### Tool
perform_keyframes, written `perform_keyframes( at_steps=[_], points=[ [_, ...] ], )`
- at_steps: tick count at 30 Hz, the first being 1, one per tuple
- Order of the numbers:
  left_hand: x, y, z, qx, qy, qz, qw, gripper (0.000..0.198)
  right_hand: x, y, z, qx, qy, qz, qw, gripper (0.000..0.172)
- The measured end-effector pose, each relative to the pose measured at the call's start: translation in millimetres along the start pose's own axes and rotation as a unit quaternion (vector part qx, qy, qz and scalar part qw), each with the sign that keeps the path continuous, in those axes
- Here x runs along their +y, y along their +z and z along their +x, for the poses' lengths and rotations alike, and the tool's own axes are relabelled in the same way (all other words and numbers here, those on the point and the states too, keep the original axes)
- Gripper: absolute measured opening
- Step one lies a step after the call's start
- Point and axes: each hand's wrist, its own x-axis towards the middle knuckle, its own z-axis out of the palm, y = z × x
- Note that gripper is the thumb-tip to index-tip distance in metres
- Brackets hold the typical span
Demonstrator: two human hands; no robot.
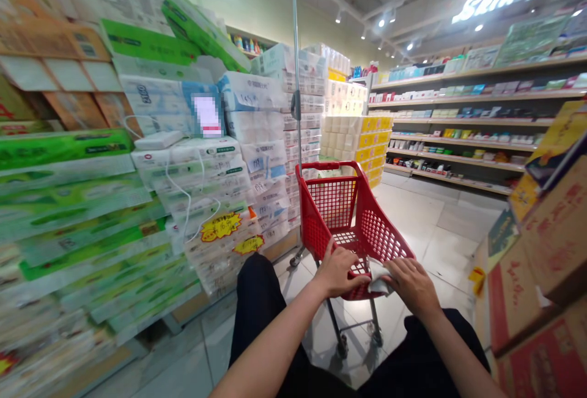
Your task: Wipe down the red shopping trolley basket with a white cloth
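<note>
A red plastic shopping cart [385, 236] with a perforated basket stands on the floor between my knees. My left hand [340, 271] is closed around the rim at its near end, thumb reaching toward the right. My right hand [415, 285] presses a whitish cloth [380, 277] against the same rim, a little to the right. Part of the cloth hangs over the edge, and the rest is hidden under my fingers. Inside the basket I see only its grid walls and floor.
Stacked tissue packs [92, 202] line the left side, with a white power bank-like box [158, 140] and cable on top. A metal pole [297, 68] rises behind the cart. Cardboard boxes [523, 300] stand close on the right. Stocked shelves [458, 123] fill the back.
</note>
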Motion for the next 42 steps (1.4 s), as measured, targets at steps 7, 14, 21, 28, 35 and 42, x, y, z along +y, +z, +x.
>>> perform_keyframes(
  at_steps=[7,14,21,28,35,42],
  points=[
    [-34.8,-7.5,-5.8,0.005,0.007,0.076,0.997,0.044,-43.0,1.2,21.4,-0.023,0.043,0.003,0.999,0.03],
    [-47.7,1.8,-4.9,-0.029,0.008,0.154,0.988,0.023,-69.2,13.3,46.3,-0.017,0.075,0.016,0.997,0.028],
    [-35.4,10.1,-12.0,-0.012,-0.015,0.114,0.993,0.025,-46.1,23.8,27.8,-0.008,0.049,0.028,0.998,0.031],
    [-38.6,5.8,-9.0,-0.011,-0.023,0.105,0.994,0.027,-14.3,17.9,17.3,-0.004,0.065,0.008,0.998,0.037],
    [-33.2,9.7,-10.7,0.001,-0.042,0.099,0.994,0.026,-68.9,13.6,55.1,0.003,0.096,-0.01,0.995,0.039],
    [-38.1,6.6,-11.7,-0.002,-0.015,0.087,0.996,0.031,-98.5,21.2,57.2,0.01,0.062,0.011,0.998,0.027]
  ],
)
